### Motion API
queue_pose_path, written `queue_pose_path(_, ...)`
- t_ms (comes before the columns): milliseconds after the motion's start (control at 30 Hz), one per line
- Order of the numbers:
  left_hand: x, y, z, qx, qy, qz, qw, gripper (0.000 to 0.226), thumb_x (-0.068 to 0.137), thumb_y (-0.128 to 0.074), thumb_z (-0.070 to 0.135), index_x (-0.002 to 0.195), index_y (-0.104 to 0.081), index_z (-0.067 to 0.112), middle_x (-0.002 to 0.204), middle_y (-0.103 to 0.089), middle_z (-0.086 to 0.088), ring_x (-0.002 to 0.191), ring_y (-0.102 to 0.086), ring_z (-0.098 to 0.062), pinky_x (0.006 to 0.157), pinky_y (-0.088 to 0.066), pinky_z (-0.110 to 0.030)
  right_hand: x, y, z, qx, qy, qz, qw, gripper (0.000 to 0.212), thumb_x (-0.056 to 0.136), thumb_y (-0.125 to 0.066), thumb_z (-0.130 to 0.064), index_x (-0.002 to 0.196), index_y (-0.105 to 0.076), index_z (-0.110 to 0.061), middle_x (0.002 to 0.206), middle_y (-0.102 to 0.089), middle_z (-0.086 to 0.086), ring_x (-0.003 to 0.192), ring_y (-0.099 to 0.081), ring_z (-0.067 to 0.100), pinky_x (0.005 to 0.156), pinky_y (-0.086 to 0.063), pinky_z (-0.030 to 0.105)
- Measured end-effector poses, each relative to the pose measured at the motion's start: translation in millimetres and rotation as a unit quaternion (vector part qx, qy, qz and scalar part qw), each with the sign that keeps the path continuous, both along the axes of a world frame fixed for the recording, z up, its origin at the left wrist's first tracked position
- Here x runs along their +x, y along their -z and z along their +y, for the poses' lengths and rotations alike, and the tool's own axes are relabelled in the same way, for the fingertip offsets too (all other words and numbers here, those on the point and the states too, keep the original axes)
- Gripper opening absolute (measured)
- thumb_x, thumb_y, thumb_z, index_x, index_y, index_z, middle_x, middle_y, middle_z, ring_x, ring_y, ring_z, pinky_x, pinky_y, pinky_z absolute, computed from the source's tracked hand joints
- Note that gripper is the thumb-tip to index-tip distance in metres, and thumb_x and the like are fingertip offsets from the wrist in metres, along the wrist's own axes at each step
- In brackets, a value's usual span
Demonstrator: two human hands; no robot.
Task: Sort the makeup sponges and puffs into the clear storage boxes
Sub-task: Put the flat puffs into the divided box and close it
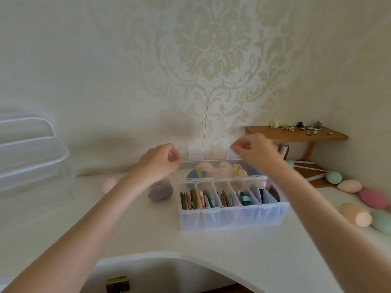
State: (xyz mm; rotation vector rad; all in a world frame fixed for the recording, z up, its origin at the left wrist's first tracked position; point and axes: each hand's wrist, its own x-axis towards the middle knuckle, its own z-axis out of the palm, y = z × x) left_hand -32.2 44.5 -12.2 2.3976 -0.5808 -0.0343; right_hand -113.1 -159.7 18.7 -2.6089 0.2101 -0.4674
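Observation:
A clear storage box [232, 220] with several compartments stands on the white table, filled with flat coloured puffs [208, 199]. Behind it lies a second clear box [220, 172] holding pink sponges. My left hand [160, 160] and my right hand [255, 151] are raised above the back box, each pinched on an end of a clear lid [211, 158]. A grey-purple sponge [160, 190] and a pink sponge [109, 185] lie loose at the left. More egg-shaped sponges lie at the right: mint [333, 177], peach [349, 185], pink [373, 198], orange [355, 216].
A stack of clear bins [31, 149] stands at the far left. A wooden corner shelf [296, 135] with small trinkets is against the wall at the right. The table's front edge [169, 255] curves inward near me.

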Motion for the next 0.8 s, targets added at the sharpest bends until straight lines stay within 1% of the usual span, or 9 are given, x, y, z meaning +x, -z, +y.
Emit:
queue_pose_path(100, 6.1, 13.9, -5.6, -0.018, -0.028, 0.125, 0.992, 0.033, 0.089, -0.055, 0.030, 0.117, -0.050, 0.014, 0.103, -0.057, -0.002, 0.090, -0.054, -0.020, 0.071, -0.040, -0.027, 0.9, 8.4, -47.1, -0.044, 0.113, 0.076, 0.990, 0.029, 0.097, -0.045, -0.018, 0.115, -0.060, -0.002, 0.116, -0.064, 0.014, 0.094, -0.056, 0.020, 0.078, -0.041, 0.026)
queue_pose_path(233, 5.9, 26.1, -21.2, -0.107, -0.080, 0.160, 0.978, 0.022, 0.090, -0.054, 0.021, 0.109, -0.046, 0.015, 0.081, -0.048, 0.004, 0.070, -0.040, -0.004, 0.057, -0.033, -0.021, 2.5, 46.1, -64.1, 0.002, 0.111, 0.184, 0.977, 0.034, 0.096, -0.047, -0.025, 0.123, -0.056, -0.005, 0.128, -0.057, 0.012, 0.115, -0.054, 0.026, 0.097, -0.043, 0.032)
queue_pose_path(267, 7.5, 27.2, -21.8, -0.133, -0.087, 0.164, 0.974, 0.025, 0.088, -0.055, 0.017, 0.111, -0.045, 0.013, 0.082, -0.049, 0.002, 0.072, -0.041, -0.005, 0.058, -0.034, -0.021, 3.1, 51.7, -64.7, 0.039, 0.111, 0.171, 0.978, 0.034, 0.095, -0.049, -0.025, 0.124, -0.054, -0.007, 0.131, -0.054, 0.012, 0.116, -0.052, 0.026, 0.098, -0.043, 0.032)
queue_pose_path(333, 12.8, 29.1, -20.7, -0.207, -0.099, 0.177, 0.957, 0.040, 0.085, -0.060, 0.012, 0.122, -0.044, 0.013, 0.105, -0.057, -0.006, 0.092, -0.052, -0.017, 0.070, -0.041, -0.028, 4.2, 55.1, -65.9, 0.124, 0.126, 0.123, 0.977, 0.033, 0.094, -0.052, -0.022, 0.124, -0.053, -0.007, 0.132, -0.051, 0.013, 0.114, -0.050, 0.026, 0.094, -0.042, 0.031)
queue_pose_path(400, 14.3, 27.2, -17.4, -0.278, -0.103, 0.171, 0.940, 0.051, 0.086, -0.059, 0.005, 0.131, -0.038, 0.016, 0.121, -0.058, -0.010, 0.104, -0.053, -0.024, 0.070, -0.040, -0.031, 6.8, 52.2, -67.1, 0.170, 0.136, 0.096, 0.971, 0.038, 0.092, -0.055, -0.019, 0.127, -0.048, -0.006, 0.131, -0.050, 0.014, 0.113, -0.050, 0.027, 0.092, -0.042, 0.032)
queue_pose_path(500, 12.5, 16.6, -14.9, -0.322, -0.065, 0.114, 0.938, 0.054, 0.086, -0.054, -0.005, 0.132, -0.039, 0.018, 0.118, -0.062, -0.008, 0.107, -0.055, -0.021, 0.083, -0.043, -0.031, 6.7, 37.9, -66.6, 0.237, 0.162, 0.021, 0.958, 0.047, 0.089, -0.058, -0.014, 0.132, -0.040, -0.006, 0.129, -0.049, 0.015, 0.114, -0.051, 0.028, 0.098, -0.045, 0.038)
queue_pose_path(567, 7.5, 7.6, -13.2, -0.324, -0.033, 0.072, 0.943, 0.049, 0.087, -0.054, 0.000, 0.130, -0.042, 0.021, 0.116, -0.059, -0.002, 0.107, -0.054, -0.016, 0.084, -0.039, -0.026, 0.8, 24.1, -63.2, 0.274, 0.164, -0.054, 0.946, 0.050, 0.091, -0.057, -0.013, 0.135, -0.034, -0.010, 0.132, -0.048, 0.014, 0.114, -0.050, 0.027, 0.099, -0.044, 0.039)
queue_pose_path(667, 2.2, 2.2, -10.1, -0.335, -0.006, 0.037, 0.941, 0.047, 0.086, -0.057, 0.005, 0.128, -0.043, 0.021, 0.113, -0.058, 0.004, 0.106, -0.055, -0.016, 0.088, -0.039, -0.025, -7.6, 11.8, -58.2, 0.181, 0.119, -0.080, 0.973, 0.060, 0.092, -0.055, -0.016, 0.143, -0.023, -0.012, 0.142, -0.044, 0.013, 0.128, -0.044, 0.028, 0.105, -0.038, 0.040)
queue_pose_path(800, -2.5, -0.9, -4.1, -0.313, -0.013, 0.014, 0.950, 0.045, 0.082, -0.066, 0.003, 0.119, -0.052, 0.024, 0.110, -0.061, -0.003, 0.096, -0.062, -0.022, 0.092, -0.049, -0.035, -8.3, 12.8, -47.9, 0.014, 0.068, 0.025, 0.997, 0.071, 0.089, -0.059, -0.016, 0.147, -0.018, -0.011, 0.149, -0.026, 0.018, 0.133, -0.036, 0.034, 0.108, -0.032, 0.040)
